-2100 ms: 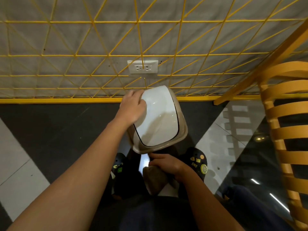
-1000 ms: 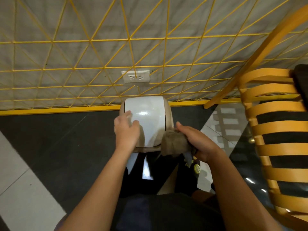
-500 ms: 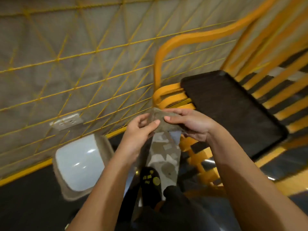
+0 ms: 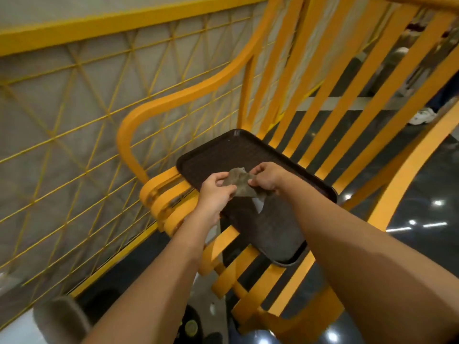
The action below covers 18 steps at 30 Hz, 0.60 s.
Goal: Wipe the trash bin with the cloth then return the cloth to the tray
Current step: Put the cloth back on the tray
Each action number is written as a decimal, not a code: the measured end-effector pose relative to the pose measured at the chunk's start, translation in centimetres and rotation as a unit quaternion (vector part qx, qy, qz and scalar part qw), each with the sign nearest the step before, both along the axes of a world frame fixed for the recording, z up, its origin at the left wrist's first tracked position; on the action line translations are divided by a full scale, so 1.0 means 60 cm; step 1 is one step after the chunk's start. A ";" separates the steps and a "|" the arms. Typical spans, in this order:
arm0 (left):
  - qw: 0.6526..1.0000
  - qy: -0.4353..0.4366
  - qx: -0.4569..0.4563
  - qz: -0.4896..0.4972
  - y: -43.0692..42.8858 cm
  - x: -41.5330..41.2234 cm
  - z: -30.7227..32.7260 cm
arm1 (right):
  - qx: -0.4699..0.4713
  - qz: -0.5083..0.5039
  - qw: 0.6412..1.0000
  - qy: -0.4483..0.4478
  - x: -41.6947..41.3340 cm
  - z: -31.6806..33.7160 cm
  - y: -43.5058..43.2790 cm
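Note:
Both my hands hold a grey-brown cloth (image 4: 241, 182) stretched between them over a dark brown tray (image 4: 213, 155). My left hand (image 4: 214, 192) pinches its left edge and my right hand (image 4: 268, 177) grips its right edge. A lighter corner of the cloth hangs down towards the tray. The tray lies on the slatted seat of an orange chair (image 4: 173, 209). The trash bin (image 4: 57, 319), beige with a white lid, shows only as a blurred corner at the bottom left on the floor.
A yellow wire-grid fence (image 4: 74, 135) over a grey wall runs along the left. The chair's armrest (image 4: 178, 98) curves beside the tray and its tall back slats rise behind. Dark glossy floor lies to the right, with someone's white shoe (image 4: 422, 116) far off.
My view swung right from the bin to the chair. My left hand left the bin lid and joined my right on the cloth, which now sits over the tray.

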<state>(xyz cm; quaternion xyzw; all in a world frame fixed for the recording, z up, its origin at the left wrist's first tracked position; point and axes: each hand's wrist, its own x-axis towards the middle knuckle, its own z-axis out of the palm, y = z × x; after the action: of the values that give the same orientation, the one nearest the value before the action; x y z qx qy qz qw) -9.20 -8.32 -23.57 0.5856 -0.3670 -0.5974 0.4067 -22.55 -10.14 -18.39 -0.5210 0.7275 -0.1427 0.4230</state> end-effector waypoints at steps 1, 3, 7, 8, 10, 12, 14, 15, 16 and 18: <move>1.000 -0.012 0.005 -0.014 -0.012 -0.011 -0.008 | 0.004 -0.006 1.000 0.003 -0.010 -0.010 -0.009; 0.998 -0.042 0.016 -0.045 -0.032 -0.026 -0.026 | 0.024 -0.009 1.000 0.009 -0.025 -0.029 -0.022; 0.976 -0.188 -0.009 -0.114 -0.054 -0.038 -0.053 | 0.044 -0.056 0.997 0.019 -0.048 -0.073 -0.034; 0.964 -0.228 -0.024 -0.134 -0.056 -0.039 -0.059 | 0.053 -0.068 0.996 0.016 -0.053 -0.084 -0.033; 0.942 -0.286 -0.053 -0.169 -0.055 -0.042 -0.067 | 0.070 -0.080 0.994 0.026 -0.060 -0.100 -0.027; 0.919 -0.330 -0.076 -0.199 -0.053 -0.042 -0.072 | 0.080 -0.086 0.993 0.028 -0.064 -0.111 -0.025; 0.889 -0.380 -0.108 -0.233 -0.046 -0.041 -0.076 | 0.095 -0.061 0.992 0.055 -0.066 -0.112 -0.025; 0.873 -0.404 -0.119 -0.247 -0.042 -0.038 -0.076 | 0.102 -0.036 0.991 0.084 -0.066 -0.111 -0.027; 0.860 -0.425 -0.124 -0.253 -0.038 -0.035 -0.073 | 0.104 -0.022 0.989 0.100 -0.063 -0.102 -0.026; 0.849 -0.451 -0.126 -0.245 -0.028 -0.020 -0.060 | 0.088 -0.021 0.989 0.120 -0.057 -0.077 -0.024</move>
<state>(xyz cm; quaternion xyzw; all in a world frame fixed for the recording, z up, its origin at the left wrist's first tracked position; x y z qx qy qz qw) -10.40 -10.01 -27.17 0.6253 -0.7140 -0.2963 0.1066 -25.98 -11.56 -23.00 -0.4796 0.7936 -0.0241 0.3737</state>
